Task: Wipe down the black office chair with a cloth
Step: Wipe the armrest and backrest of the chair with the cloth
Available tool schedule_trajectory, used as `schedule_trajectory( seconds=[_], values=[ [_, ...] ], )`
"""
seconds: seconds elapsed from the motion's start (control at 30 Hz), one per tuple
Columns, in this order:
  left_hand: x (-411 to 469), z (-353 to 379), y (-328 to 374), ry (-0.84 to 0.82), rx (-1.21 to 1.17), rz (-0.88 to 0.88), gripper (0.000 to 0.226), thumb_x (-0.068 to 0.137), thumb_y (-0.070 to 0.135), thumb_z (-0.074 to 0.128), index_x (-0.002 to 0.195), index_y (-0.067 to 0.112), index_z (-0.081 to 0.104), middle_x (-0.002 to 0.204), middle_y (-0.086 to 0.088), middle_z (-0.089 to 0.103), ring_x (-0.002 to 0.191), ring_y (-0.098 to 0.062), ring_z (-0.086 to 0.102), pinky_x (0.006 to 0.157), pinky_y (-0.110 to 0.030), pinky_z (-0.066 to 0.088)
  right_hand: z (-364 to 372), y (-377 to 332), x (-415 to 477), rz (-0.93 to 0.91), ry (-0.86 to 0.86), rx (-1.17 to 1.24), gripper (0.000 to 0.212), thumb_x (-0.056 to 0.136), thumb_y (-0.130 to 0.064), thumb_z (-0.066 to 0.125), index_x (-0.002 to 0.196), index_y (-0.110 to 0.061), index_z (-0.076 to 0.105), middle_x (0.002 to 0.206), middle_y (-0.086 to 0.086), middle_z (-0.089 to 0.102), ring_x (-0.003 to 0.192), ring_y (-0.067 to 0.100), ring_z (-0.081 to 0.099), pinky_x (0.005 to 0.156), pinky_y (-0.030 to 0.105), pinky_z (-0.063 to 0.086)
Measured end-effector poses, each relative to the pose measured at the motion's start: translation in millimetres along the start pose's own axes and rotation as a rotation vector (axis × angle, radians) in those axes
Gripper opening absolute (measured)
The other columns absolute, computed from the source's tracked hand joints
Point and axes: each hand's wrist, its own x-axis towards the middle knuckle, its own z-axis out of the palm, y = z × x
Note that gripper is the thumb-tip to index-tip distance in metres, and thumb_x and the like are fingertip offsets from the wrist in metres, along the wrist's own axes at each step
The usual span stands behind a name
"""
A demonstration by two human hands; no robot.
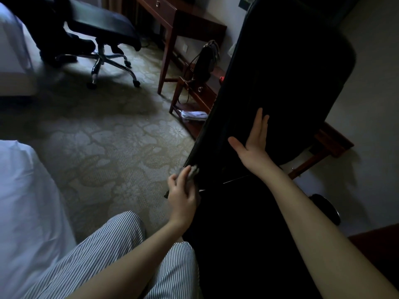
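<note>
Pressing our right hand flat, fingers straight, on the black chair back, we hold the cloth in the curled fingers of our left hand against its left edge. Open carpet lies leftward, and a bed, wooden desk and second chair stand around.
</note>
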Motion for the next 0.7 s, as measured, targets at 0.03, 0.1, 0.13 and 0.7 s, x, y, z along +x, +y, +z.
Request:
schedule_trajectory(
  seconds=[0.03, 0.1, 0.13, 0.7],
  values=[
    [2.5, 0.7, 11.9, 0.000, -0.011, 0.120, 0.041, 0.091, 0.011, 0.054, 0.129, 0.025, 0.051, 0.118, -0.004, 0.041, 0.098, -0.017, 0.054, 0.082, -0.012, 0.042, -0.3, 0.2, -0.1, -0.009, 0.005, 0.010, 0.097, 0.089, -0.026, 0.062, 0.147, -0.025, -0.015, 0.154, 0.006, -0.024, 0.144, 0.019, -0.015, 0.118, 0.040, -0.001],
    [8.8, 4.2, 37.5, -0.009, 0.041, 0.377, 0.037, 0.088, 0.018, 0.052, 0.123, 0.030, 0.051, 0.118, 0.000, 0.042, 0.100, -0.012, 0.053, 0.079, -0.018, 0.046, -3.3, 1.2, 0.4, -0.025, 0.006, 0.017, 0.096, 0.088, -0.026, 0.064, 0.148, -0.025, -0.011, 0.156, 0.005, -0.020, 0.144, 0.017, -0.011, 0.117, 0.036, 0.001],
    [12.8, 6.7, 48.8, -0.010, 0.093, 0.488, 0.035, 0.087, 0.020, 0.052, 0.121, 0.030, 0.052, 0.118, -0.001, 0.043, 0.097, -0.013, 0.054, 0.073, -0.021, 0.048, -5.0, 2.8, 0.9, -0.035, 0.003, 0.005, 0.095, 0.088, -0.027, 0.063, 0.148, -0.026, -0.010, 0.156, 0.005, -0.019, 0.144, 0.017, -0.009, 0.116, 0.036, 0.003],
    [-1.0, -1.1, -39.5, -0.319, 0.747, 0.712, 0.036, 0.058, 0.017, 0.079, 0.092, 0.018, 0.066, 0.093, -0.008, 0.056, 0.059, -0.021, 0.053, 0.038, -0.028, 0.045, -2.9, 15.8, -1.9, -0.055, -0.030, 0.025, 0.066, 0.101, -0.029, 0.031, 0.145, -0.036, -0.018, 0.154, -0.006, -0.026, 0.143, 0.013, -0.015, 0.119, 0.043, 0.003]
  ],
)
